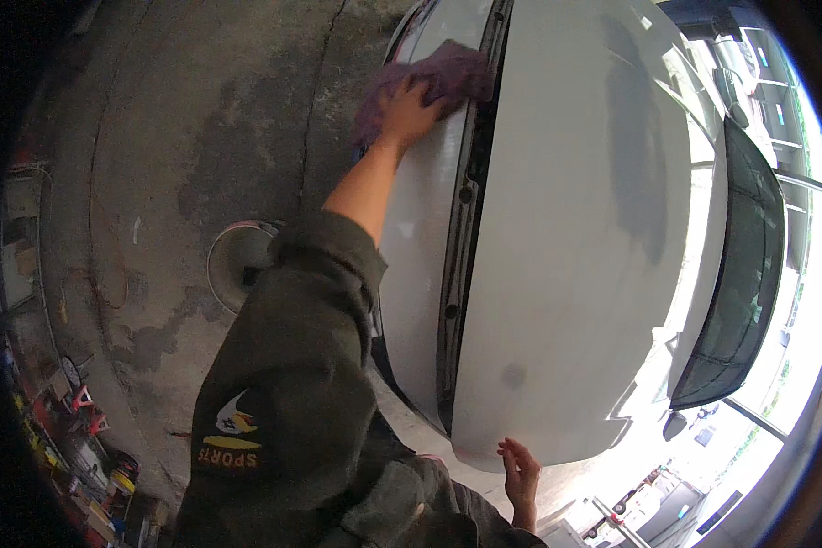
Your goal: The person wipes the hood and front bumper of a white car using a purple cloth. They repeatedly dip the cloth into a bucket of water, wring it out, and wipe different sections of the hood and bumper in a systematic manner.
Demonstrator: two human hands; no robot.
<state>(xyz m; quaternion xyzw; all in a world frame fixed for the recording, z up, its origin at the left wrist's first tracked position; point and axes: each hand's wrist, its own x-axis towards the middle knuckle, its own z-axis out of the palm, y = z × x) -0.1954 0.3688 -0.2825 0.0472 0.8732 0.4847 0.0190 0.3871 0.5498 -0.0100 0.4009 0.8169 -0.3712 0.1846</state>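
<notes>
A light-coloured car (566, 247) takes up the middle and right of the view. My left hand (408, 111) reaches far ahead with its fingers spread over a bunched purple cloth (457, 75). It presses the cloth onto the narrow front panel (420, 210), close to a dark gap (461, 224) that runs between this panel and the wide one. Lower down, my right hand (521, 470) hovers by the near corner of the wide panel, holding nothing, with its fingers loosely apart. Whether it touches the car I cannot tell.
A round bucket (239, 265) stands on the stained concrete floor (164, 119) left of my arm. Tools and boxes (82, 438) crowd the lower left. The car's dark windshield (744, 274) lies at right, with bright daylight past it. Darker smudges (635, 137) mark the wide panel.
</notes>
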